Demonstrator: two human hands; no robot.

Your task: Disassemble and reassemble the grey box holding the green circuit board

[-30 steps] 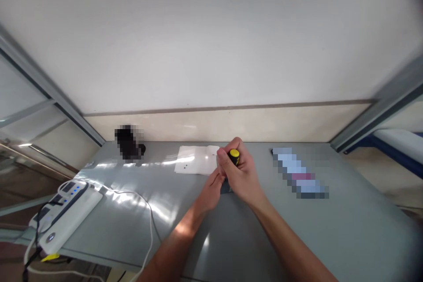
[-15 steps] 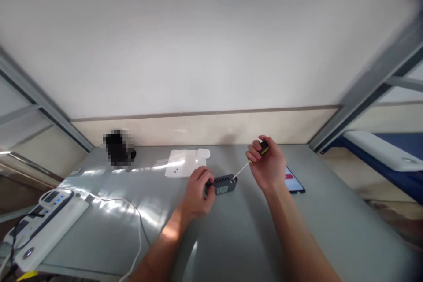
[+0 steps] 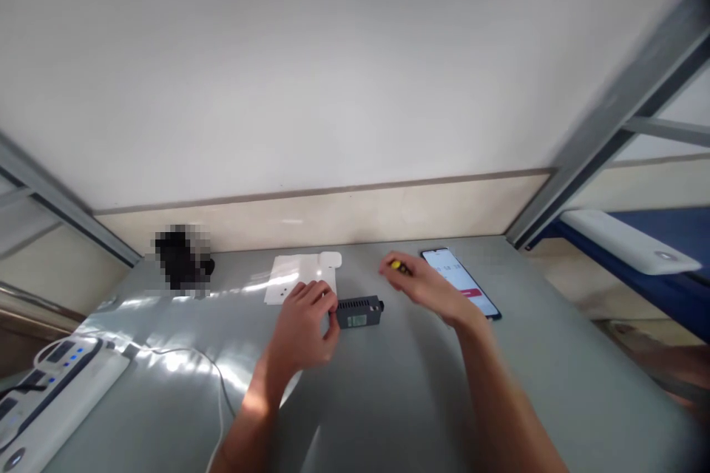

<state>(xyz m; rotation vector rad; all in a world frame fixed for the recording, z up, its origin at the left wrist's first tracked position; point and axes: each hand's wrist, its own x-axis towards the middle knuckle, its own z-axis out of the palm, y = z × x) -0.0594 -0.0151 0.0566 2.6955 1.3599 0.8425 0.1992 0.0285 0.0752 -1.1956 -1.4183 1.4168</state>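
My left hand (image 3: 306,325) grips the left end of a small dark power-supply-like box (image 3: 360,312), its fingers curled over the top. The box has vent slots along its upper side, a pale label on the front and a small knob-like part at its right end. To the right and a little above it, my right hand (image 3: 418,282) is closed around a screwdriver (image 3: 400,267), clear of the box. Only part of the black and yellow handle shows; I cannot make out the shaft.
A phone (image 3: 460,284) with a lit screen lies right of my right hand. White papers (image 3: 288,273) with a small white object (image 3: 330,259) are behind my left hand. A white power strip (image 3: 61,392) and cable are at left, a blurred black object (image 3: 180,259) at back left.
My right hand has drawn the screwdriver away from the box's right end and turned, so the handle end now faces me. The view has shifted slightly.
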